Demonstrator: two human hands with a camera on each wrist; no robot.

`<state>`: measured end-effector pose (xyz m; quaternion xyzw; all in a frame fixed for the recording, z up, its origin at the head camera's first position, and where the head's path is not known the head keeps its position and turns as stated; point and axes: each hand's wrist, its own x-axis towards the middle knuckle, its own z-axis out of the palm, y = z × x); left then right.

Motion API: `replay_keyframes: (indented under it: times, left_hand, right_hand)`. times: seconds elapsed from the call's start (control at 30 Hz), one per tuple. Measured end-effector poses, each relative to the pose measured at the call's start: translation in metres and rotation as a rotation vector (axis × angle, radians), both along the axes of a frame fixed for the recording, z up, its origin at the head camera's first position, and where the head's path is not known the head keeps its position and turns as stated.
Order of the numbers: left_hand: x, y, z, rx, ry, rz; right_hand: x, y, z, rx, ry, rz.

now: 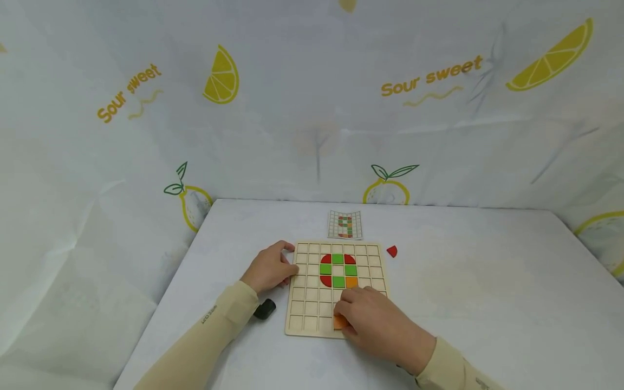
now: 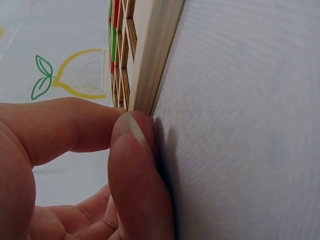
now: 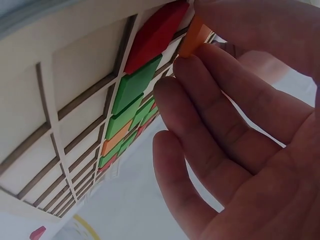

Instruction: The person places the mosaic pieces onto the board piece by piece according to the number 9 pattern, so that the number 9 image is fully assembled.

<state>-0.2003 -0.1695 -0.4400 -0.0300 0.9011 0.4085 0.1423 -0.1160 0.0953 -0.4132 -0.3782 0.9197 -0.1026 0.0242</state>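
A pale wooden grid board [image 1: 312, 309] lies flat on the table. My left hand [image 1: 268, 268] holds its left edge; in the left wrist view the thumb and index finger [image 2: 65, 125] meet at that edge. Over the front row, my right hand [image 1: 377, 319] pinches an orange square tile [image 1: 339, 323] between thumb and fingers. The right wrist view shows this orange tile in part. Red, green and orange tiles form a ring in the board's upper middle. A red tile [image 3: 157, 35] and green tiles [image 3: 137, 85] near the right hand are hidden from the head view.
A pattern card [image 1: 331, 225] with a coloured grid lies behind the board. One red quarter-round tile [image 1: 392, 251] sits off the board's back right corner. A small black object [image 1: 265, 309] is beside the left wrist. White printed cloth hangs behind the table.
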Motion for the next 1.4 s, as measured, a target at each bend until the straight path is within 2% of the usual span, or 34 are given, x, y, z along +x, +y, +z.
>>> replay_keyframes:
  times: [1.4]
  left_hand:
    - [-0.0001,-0.0013,0.0017,-0.004,0.006,-0.012]
  right_hand:
    - [0.0005,0.0022,-0.0014,-0.009,0.009,0.026]
